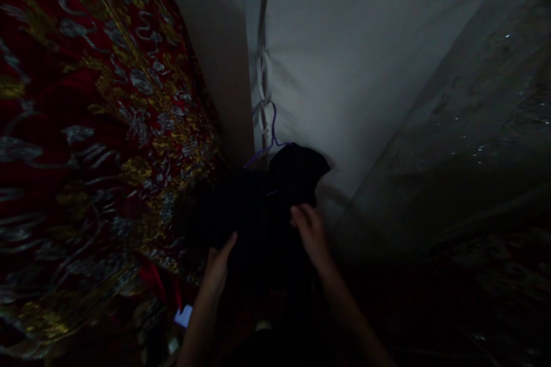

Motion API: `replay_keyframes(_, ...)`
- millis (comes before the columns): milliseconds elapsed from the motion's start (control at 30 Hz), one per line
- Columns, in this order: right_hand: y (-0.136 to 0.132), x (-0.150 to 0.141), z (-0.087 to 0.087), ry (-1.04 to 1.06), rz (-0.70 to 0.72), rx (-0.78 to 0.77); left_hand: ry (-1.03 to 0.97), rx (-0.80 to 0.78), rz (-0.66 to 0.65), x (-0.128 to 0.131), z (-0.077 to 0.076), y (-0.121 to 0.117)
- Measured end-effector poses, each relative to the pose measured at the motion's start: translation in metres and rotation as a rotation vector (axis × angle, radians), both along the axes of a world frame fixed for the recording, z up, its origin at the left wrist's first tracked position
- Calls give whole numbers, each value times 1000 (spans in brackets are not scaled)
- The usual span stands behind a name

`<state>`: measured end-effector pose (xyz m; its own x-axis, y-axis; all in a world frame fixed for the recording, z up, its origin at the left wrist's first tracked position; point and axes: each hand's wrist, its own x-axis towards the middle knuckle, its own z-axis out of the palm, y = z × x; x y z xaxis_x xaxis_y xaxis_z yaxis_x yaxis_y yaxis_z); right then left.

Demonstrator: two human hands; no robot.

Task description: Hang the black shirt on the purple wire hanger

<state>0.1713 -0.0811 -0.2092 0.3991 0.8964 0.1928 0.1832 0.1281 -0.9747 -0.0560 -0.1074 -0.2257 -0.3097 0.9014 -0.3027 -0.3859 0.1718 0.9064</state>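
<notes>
A black garment hangs on a purple hanger hooked into a white chain against the wall. My left hand rests on the garment's lower left side, thumb up, fingers hidden behind the dark cloth. My right hand presses on the garment's right side just below the shoulder, fingers curled onto the fabric. The scene is very dim.
A red garment with gold and silver embroidery fills the left side. A clear plastic garment cover over dark clothing hangs at the right. The white wall lies behind. A small pale tag shows near my left forearm.
</notes>
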Motion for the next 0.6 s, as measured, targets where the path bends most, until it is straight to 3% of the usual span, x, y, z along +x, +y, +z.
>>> replay_keyframes(67,4,-33,-17,-124,264,-255,-22,-16,-36,6,3,-1)
replay_keyframes(200,11,-65,-43,-213,338,-431,133,34,-21,2,-2,-4)
replay_keyframes(267,6,-66,-52,-179,367,-467,372,170,139,-8,-11,-6)
replay_keyframes(367,-8,-64,-61,-129,381,-467,798,444,522,-22,-30,-14)
replay_keyframes(433,-17,-66,-62,-94,363,-438,1006,542,628,-21,-44,-23)
replay_keyframes(500,-26,-71,-61,-24,340,-377,1102,583,469,-9,-59,-31)
replay_keyframes(600,-37,-79,-58,90,320,-276,1050,611,44,19,-79,-38)
